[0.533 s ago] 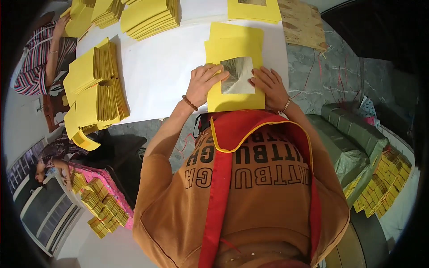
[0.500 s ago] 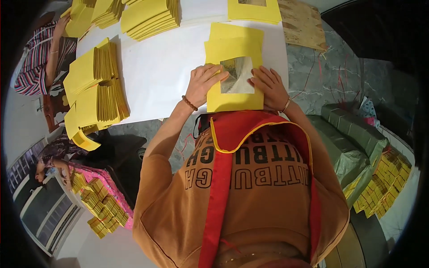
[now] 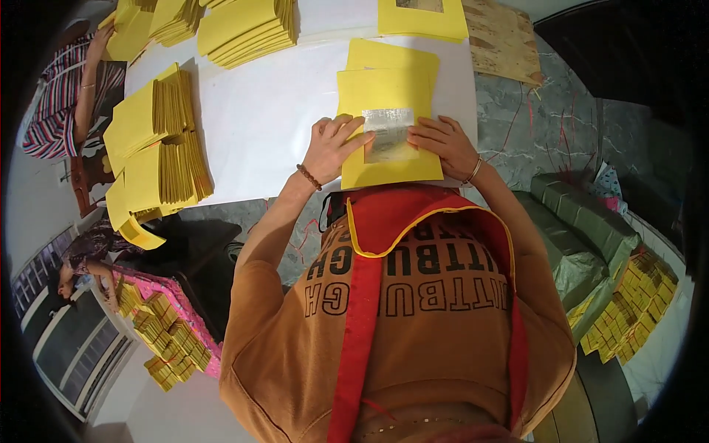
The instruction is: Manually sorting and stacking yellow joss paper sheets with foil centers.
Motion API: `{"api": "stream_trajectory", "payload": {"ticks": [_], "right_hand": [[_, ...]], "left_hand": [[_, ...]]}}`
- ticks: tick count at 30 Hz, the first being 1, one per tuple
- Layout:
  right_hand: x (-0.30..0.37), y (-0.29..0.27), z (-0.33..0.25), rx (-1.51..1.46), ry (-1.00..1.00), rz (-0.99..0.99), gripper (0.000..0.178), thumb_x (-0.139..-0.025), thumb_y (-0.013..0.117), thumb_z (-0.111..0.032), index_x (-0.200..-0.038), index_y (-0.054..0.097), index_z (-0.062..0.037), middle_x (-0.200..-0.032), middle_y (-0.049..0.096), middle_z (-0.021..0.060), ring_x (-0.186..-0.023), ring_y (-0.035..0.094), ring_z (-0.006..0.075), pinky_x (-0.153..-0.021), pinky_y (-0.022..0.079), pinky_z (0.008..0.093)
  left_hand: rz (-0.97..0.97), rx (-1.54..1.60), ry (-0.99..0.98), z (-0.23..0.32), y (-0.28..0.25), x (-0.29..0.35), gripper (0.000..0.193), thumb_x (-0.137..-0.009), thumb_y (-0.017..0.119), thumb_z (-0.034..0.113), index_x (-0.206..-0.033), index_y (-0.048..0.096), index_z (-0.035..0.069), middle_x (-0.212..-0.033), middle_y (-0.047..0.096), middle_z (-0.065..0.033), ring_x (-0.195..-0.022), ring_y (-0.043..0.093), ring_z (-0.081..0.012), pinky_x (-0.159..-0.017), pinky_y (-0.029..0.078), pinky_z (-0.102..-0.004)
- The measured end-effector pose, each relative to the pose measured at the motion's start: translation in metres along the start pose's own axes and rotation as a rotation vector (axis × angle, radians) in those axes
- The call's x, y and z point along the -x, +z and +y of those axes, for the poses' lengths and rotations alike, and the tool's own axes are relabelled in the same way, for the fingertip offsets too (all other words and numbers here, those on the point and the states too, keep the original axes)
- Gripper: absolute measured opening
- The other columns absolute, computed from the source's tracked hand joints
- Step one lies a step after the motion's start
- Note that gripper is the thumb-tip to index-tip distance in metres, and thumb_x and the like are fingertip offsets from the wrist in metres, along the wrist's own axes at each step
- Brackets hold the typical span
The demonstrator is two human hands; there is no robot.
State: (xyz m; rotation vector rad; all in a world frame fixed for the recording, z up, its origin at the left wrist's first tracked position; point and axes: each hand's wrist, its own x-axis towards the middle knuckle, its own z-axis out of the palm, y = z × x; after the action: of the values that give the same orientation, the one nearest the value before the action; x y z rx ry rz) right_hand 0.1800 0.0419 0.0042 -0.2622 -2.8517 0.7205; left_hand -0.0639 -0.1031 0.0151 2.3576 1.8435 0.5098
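On the near edge of the white table, in front of my body, lies a small pile of yellow paper sheets (image 3: 384, 88). A shiny silver rectangle (image 3: 389, 136) sits in the middle of the top sheet. My left hand (image 3: 330, 150) rests along the sheet's left side, with its thumb at the silver rectangle's left edge. From the right, my right hand (image 3: 447, 148) lies on the sheet with fingers extended, their tips at the rectangle's right edge. Both hands are open and press flat on the paper. The sheets underneath stick out at the top, slightly askew.
Stacks of folded yellow paper (image 3: 159, 148) stand at the table's left, with more stacks (image 3: 247, 33) along the far side. Another yellow sheet with a silver rectangle (image 3: 421, 23) lies beyond. A person in a striped top (image 3: 63, 96) works at far left. Wrapped green bundles (image 3: 583, 236) lie right.
The top sheet and its silver rectangle have shifted slightly toward me. Both hands have moved a little, and the fingers of my right hand now reach farther over the rectangle's edge.
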Motion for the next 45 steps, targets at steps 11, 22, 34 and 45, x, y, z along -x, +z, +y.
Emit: {"api": "stream_trajectory", "payload": {"ticks": [11, 22, 34, 45], "right_hand": [[-0.014, 0.03, 0.013, -0.482, 0.451, 0.203, 0.023, -0.078, 0.056, -0.018, -0.095, 0.057, -0.0016, -0.075, 0.059, 0.0139, -0.062, 0.057, 0.0253, -0.058, 0.043, 0.0324], [-0.036, 0.024, -0.005, -0.599, 0.747, 0.408, 0.042, -0.074, 0.061, -0.013, -0.114, 0.051, -0.0054, -0.084, 0.059, 0.0086, -0.069, 0.057, 0.0159, -0.062, 0.044, 0.027], [-0.046, 0.024, -0.006, -0.512, 0.911, 0.316, 0.042, -0.07, 0.061, -0.02, -0.11, 0.054, -0.0081, -0.093, 0.06, 0.0138, -0.081, 0.058, 0.0268, -0.073, 0.045, 0.0326], [-0.045, 0.038, -0.012, -0.366, 0.809, 0.457, 0.042, -0.071, 0.059, -0.017, -0.112, 0.053, -0.0105, -0.103, 0.055, 0.013, -0.093, 0.053, 0.0293, -0.078, 0.042, 0.0385]], "left_hand": [[0.207, 0.662, -0.491, -0.004, 0.011, -0.019, 0.02, -0.081, 0.055, 0.018, -0.093, 0.059, 0.003, -0.075, 0.058, -0.0125, -0.069, 0.054, -0.0248, -0.061, 0.041, -0.0336], [0.141, 0.643, -0.89, -0.007, 0.023, -0.027, 0.038, -0.075, 0.06, 0.017, -0.109, 0.048, 0.004, -0.065, 0.059, -0.0115, -0.055, 0.057, -0.0237, -0.05, 0.042, -0.0338], [0.196, 0.429, -0.809, 0.001, 0.009, -0.03, 0.065, -0.069, 0.064, 0.011, -0.127, 0.033, 0.012, -0.084, 0.056, -0.0135, -0.075, 0.054, -0.0271, -0.063, 0.042, -0.035], [0.115, -0.052, -0.195, 0.019, 0.033, -0.061, 0.037, -0.08, 0.054, 0.025, -0.116, 0.05, 0.016, -0.121, 0.042, -0.0109, -0.111, 0.037, -0.0288, -0.09, 0.03, -0.0413]]}}
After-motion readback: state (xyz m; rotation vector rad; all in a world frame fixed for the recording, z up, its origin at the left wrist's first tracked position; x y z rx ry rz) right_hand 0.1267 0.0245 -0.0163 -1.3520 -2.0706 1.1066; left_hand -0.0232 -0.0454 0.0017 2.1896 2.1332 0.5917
